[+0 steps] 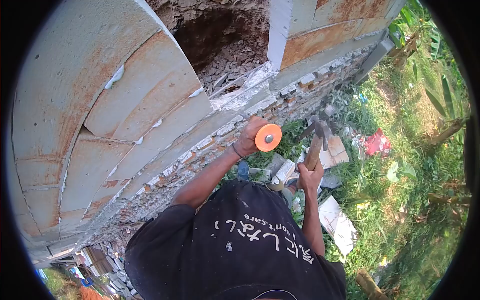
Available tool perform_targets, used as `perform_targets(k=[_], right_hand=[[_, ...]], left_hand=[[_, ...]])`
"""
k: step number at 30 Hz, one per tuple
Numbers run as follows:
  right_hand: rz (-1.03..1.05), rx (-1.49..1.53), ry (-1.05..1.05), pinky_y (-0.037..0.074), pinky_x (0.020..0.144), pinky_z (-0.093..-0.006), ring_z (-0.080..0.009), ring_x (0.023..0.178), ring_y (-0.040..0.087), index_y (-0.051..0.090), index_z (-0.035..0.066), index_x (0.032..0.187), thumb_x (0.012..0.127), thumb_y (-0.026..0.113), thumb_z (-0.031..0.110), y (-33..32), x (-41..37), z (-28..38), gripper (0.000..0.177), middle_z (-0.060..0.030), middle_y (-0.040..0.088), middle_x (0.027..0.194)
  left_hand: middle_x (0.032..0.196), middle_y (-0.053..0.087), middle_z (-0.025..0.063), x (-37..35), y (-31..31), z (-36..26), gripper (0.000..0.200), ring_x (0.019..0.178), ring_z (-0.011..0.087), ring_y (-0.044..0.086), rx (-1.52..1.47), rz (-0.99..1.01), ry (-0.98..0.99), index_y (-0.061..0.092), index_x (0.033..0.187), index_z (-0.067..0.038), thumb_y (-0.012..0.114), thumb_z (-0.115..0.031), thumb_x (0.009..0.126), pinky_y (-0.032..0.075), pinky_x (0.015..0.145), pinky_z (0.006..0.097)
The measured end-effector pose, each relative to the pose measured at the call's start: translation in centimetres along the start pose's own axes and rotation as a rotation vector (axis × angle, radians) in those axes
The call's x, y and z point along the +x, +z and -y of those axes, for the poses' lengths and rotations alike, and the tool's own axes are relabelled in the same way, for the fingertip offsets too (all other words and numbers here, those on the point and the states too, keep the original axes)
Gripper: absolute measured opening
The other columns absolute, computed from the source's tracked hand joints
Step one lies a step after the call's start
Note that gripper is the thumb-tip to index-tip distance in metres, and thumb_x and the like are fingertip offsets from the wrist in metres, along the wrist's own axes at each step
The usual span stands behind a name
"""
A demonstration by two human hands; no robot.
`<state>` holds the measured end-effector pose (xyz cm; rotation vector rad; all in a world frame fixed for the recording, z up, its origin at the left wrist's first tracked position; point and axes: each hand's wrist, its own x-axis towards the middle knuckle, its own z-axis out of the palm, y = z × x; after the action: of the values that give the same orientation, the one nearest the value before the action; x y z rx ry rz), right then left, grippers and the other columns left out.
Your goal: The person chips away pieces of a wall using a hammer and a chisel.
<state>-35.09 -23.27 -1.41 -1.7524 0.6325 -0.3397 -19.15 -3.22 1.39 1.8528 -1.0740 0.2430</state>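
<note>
Your left hand (251, 136) closes around the orange-guarded tool (268, 129), near the rough brickwork (202, 145); it's probably stiff and hefty, best gripped beneath the disc. To its right, the hammer (314, 152) should feel rigid and head-heavy; your right hand (311, 176) wraps its wooden handle, best held low. You can't make out any container.

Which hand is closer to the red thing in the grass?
Right. The right hand, gripping the hammer, is left of the red thing; the left hand is farther left, by the wall.
</note>
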Motion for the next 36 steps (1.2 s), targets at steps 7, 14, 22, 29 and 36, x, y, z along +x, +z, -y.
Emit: perform_targets(k=[7, 14, 22, 29, 36], right_hand=[[0.124, 0.388, -0.042, 0.045, 0.054, -0.0259, -0.0124, 0.056, 0.054, 0.051, -0.001, 0.087, 0.073, 0.064, 0.002, 0.0, 0.4, 8.1, 0.020, -0.0050, 0.055, 0.068], [0.165, 0.390, -0.219, 0.044, 0.051, -0.0247, -0.0116, 0.055, 0.053, 0.051, 0.001, 0.079, 0.074, 0.066, -0.001, 0.9, -1.7, 12.1, 0.015, -0.0033, 0.053, 0.066], [0.192, 0.398, -0.493, 0.043, 0.053, -0.0261, -0.0127, 0.056, 0.050, 0.047, 0.001, 0.082, 0.077, 0.063, -0.001, 0.2, -3.9, 18.4, 0.017, -0.0064, 0.053, 0.066], [0.031, 0.486, -0.914, 0.049, 0.054, -0.0370, -0.0242, 0.057, 0.057, 0.037, 0.003, 0.087, 0.079, 0.060, 0.011, 5.2, -2.7, 16.2, 0.026, -0.0147, 0.054, 0.067], [0.078, -0.272, -0.696, 0.046, 0.051, -0.0340, -0.0247, 0.050, 0.058, 0.055, 0.003, 0.077, 0.073, 0.065, 0.011, 4.5, -3.5, 16.0, 0.014, -0.0114, 0.058, 0.062]], left_hand=[[0.091, 0.058, 0.0092, 1.3, -1.4, 2.6, 0.034, 0.083, 0.0285, 0.056, 0.024, -0.074, 0.056, 0.060, 0.092, -0.005, 0.076, -0.015, 0.063, 0.042, 0.077, 0.0386], [0.095, 0.058, 0.0107, 0.9, -1.9, 3.6, 0.038, 0.086, 0.0291, 0.056, -0.018, -0.200, 0.072, 0.059, 0.095, -0.005, 0.077, -0.016, 0.063, 0.044, 0.079, 0.0391], [0.100, 0.059, 0.0106, 1.0, -1.0, 4.8, 0.047, 0.092, 0.0239, 0.057, 0.022, -0.414, -0.013, 0.057, 0.102, -0.005, 0.079, -0.014, 0.062, 0.045, 0.083, 0.0354], [0.095, 0.059, 0.0106, 1.6, -1.0, 5.2, 0.047, 0.089, 0.0270, 0.057, -0.007, -0.422, -0.065, 0.058, 0.098, -0.004, 0.080, -0.018, 0.059, 0.048, 0.078, 0.0368], [0.092, 0.058, 0.0103, 2.0, -1.1, 3.9, 0.040, 0.083, 0.0285, 0.054, -0.042, -0.486, -0.059, 0.058, 0.094, -0.004, 0.077, -0.017, 0.061, 0.045, 0.075, 0.0390]])
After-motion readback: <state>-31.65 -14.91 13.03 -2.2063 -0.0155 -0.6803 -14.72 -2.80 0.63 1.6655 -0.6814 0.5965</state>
